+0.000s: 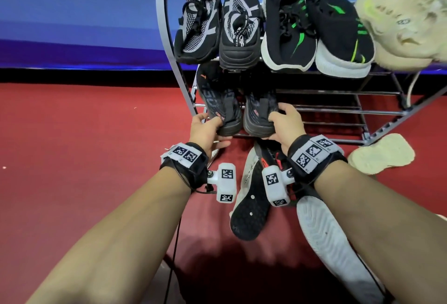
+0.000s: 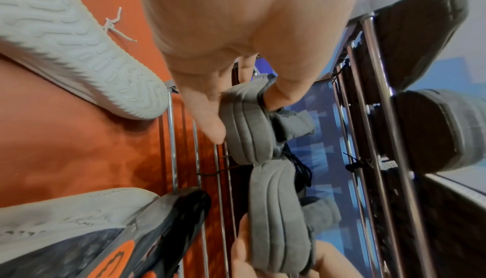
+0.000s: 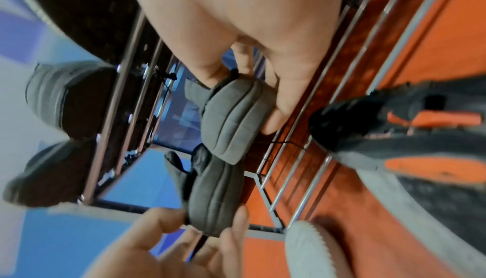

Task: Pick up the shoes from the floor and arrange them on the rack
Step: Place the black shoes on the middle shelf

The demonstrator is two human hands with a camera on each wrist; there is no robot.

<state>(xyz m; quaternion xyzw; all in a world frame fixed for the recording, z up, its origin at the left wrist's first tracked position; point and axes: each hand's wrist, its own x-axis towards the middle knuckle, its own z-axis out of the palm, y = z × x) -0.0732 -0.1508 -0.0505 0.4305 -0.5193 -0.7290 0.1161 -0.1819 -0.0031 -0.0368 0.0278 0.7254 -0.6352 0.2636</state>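
Head view: we pinch each soft, light dark knit trainer [image 1: 219, 103] at its stiffer heel, left hand [image 1: 205, 129] and right hand [image 1: 285, 126] curled around, toes pointing away.

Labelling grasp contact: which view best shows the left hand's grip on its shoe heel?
Left wrist: the left hand pinches the shoe heel, close up. Head shows it from above; right wrist only at its bottom edge, blurred.

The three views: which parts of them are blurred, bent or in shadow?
Head view: mostly sharp, but the cream shoe at the top right is smeared, the rack bends from the wide lens, and a dark shadow lies on the red floor near the bottom. Left wrist view: the white sole is blurred. Right wrist view: soft overall, and dark under the upper shelf.
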